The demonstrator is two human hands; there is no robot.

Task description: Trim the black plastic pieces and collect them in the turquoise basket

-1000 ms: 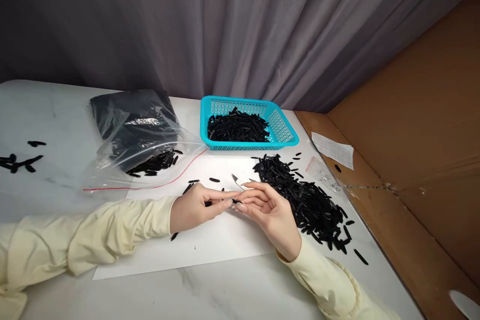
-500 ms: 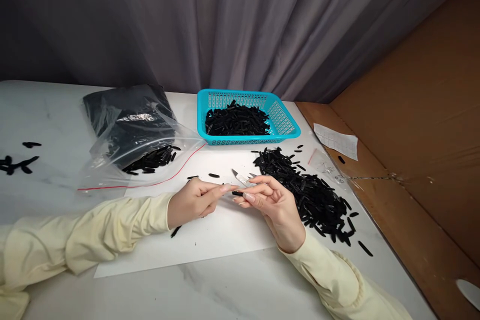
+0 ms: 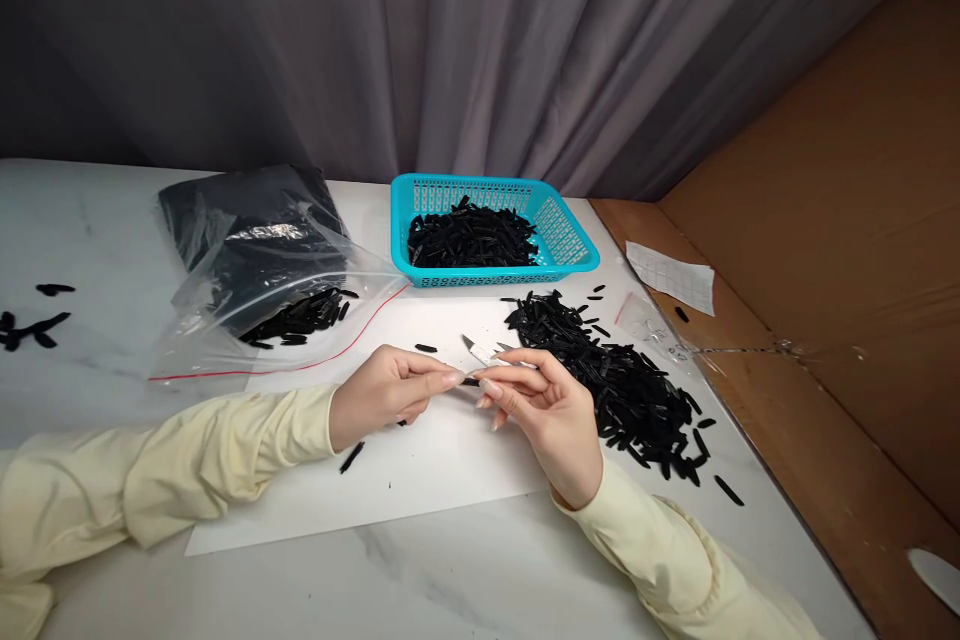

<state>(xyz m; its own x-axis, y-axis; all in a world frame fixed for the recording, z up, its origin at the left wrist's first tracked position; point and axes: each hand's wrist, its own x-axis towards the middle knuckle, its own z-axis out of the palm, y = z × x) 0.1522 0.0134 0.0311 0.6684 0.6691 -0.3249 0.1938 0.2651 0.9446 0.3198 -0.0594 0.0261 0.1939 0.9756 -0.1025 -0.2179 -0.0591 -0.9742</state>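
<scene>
Two hands in cream sleeves meet over a white sheet of paper [image 3: 420, 490] on a pale marble table [image 3: 465, 590]. The left hand [image 3: 382, 395] pinches a small black strip [image 3: 470, 381] between thumb and fingertips. The right hand [image 3: 544, 410] is closed around a small silver blade [image 3: 478, 352], its tip just above the strip. A heap of black strips [image 3: 615, 385] lies just right of the hands. Behind sit a turquoise basket [image 3: 570, 245] of strips and an open clear plastic bag [image 3: 255, 265].
</scene>
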